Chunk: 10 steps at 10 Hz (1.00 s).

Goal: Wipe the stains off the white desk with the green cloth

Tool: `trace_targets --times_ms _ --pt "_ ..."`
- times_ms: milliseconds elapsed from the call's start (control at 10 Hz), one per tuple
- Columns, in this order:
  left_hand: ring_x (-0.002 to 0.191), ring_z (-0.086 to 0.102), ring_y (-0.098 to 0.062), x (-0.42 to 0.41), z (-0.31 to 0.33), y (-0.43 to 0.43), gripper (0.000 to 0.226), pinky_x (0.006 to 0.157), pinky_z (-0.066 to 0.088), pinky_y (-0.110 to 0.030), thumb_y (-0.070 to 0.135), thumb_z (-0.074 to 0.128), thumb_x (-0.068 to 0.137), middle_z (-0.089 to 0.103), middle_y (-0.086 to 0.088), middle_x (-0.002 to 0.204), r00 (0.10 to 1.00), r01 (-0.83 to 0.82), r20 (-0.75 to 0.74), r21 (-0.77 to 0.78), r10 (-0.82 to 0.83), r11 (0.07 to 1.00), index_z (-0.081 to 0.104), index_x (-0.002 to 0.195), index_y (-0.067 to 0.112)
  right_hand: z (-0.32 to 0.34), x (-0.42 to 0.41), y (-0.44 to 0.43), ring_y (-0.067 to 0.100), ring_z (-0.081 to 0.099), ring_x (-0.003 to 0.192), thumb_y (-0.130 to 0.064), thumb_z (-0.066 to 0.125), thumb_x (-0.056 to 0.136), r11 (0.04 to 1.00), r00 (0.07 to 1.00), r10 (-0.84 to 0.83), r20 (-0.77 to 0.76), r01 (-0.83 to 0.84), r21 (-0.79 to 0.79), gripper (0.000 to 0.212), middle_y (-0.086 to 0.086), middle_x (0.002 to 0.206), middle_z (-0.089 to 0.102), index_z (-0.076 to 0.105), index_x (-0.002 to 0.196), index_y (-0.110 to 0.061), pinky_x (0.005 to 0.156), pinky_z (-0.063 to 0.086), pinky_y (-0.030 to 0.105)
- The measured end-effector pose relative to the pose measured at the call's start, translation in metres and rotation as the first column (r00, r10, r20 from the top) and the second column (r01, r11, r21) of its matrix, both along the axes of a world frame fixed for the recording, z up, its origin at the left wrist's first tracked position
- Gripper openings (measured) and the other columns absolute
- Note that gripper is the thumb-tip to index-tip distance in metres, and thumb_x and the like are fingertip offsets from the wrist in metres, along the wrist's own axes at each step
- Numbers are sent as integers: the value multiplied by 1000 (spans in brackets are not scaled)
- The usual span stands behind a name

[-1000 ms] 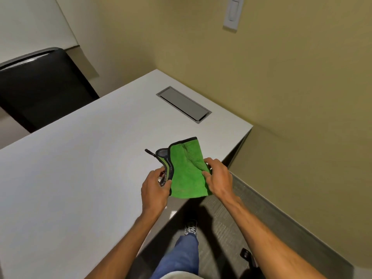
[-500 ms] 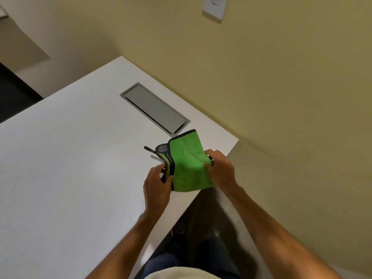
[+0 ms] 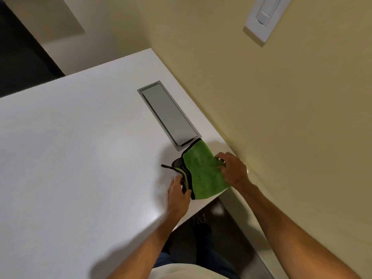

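Note:
The green cloth (image 3: 202,172), edged in black with a short black loop at its left corner, is stretched just above the near right corner of the white desk (image 3: 80,154). My left hand (image 3: 178,195) pinches its folded left edge. My right hand (image 3: 233,170) grips its right edge by the wall. I cannot make out any stains on the desk surface from here.
A grey metal cable hatch (image 3: 169,115) is set into the desk just beyond the cloth. The yellow wall (image 3: 281,117) runs along the desk's right side with a white switch plate (image 3: 263,15) on it. A dark chair (image 3: 18,57) stands at the far left.
Both hands have carried the cloth forward and right, over the desk corner toward the hatch and the wall. My view has swung right, so the chair has mostly left the frame.

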State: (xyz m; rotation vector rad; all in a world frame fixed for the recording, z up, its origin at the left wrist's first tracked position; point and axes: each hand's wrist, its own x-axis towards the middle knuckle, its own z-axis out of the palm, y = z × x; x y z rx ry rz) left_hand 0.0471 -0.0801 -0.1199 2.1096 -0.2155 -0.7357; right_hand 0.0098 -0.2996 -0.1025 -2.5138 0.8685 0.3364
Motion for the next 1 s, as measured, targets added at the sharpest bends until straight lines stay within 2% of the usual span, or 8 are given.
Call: trace_targets --times_ms 100,200,300,400,500,600,900,1000 --pt "85 66 -13 -6 -9 -23 44 69 55 -19 -1 66 85 59 -5 115 991 -18 -133 -39 12 999 53 122 18 -15 12 -37 28 65 104 -9 63 90 997 997 73 -6 -73 3 35 7 112 66 66 123 -21 78 43 30" --pt "78 67 -10 -12 -13 -40 46 67 54 -19 -3 67 84 61 -7 118 963 -79 -262 -41 66 996 52 122 19 -23 16 -56 29 66 105 -9 62 91 996 996 93 -12 -93 -7 34 5 115 68 66 123 -23 79 49 32" --pt "91 68 -16 -16 -21 -64 59 90 56 -32 1 73 83 65 -4 113 906 -194 -389 -37 165 980 49 135 15 -33 22 -81 30 69 106 -9 59 93 991 991 130 -36 -131 -22 34 6 120 70 64 124 -23 85 56 38" --pt "91 66 -10 -17 -22 -70 65 87 54 -23 7 76 84 64 5 104 887 -203 -425 -9 179 979 45 140 16 -38 22 -92 33 69 107 -8 57 93 988 986 152 -71 -153 -5 37 10 122 70 63 128 -20 87 59 42" --pt "93 64 -8 -14 -16 -68 69 80 43 -17 19 76 86 63 7 115 893 -197 -404 38 195 980 41 145 17 -40 19 -100 37 66 114 -8 55 93 986 979 167 -113 -169 -7 44 14 131 64 57 135 -17 93 57 46" --pt "111 60 -20 -9 -11 -60 70 90 39 -23 26 74 88 57 -5 138 923 -185 -327 90 204 979 39 147 16 -37 22 -97 39 65 115 -10 54 95 979 974 192 -122 -198 -44 43 15 134 60 54 138 -16 96 56 47" --pt "142 41 -28 37 43 18 70 115 37 -42 44 57 97 35 -12 158 974 -225 29 192 223 955 28 154 15 30 87 -10 30 64 114 -9 58 99 927 894 315 320 -362 100 38 12 128 63 60 137 -11 95 52 39" --pt "144 37 -25 55 63 47 69 116 34 -40 46 53 99 33 -10 159 955 -284 143 179 260 942 26 155 15 55 114 23 25 64 113 -17 57 102 890 859 377 346 -439 122 38 8 133 61 57 140 -17 96 53 37"
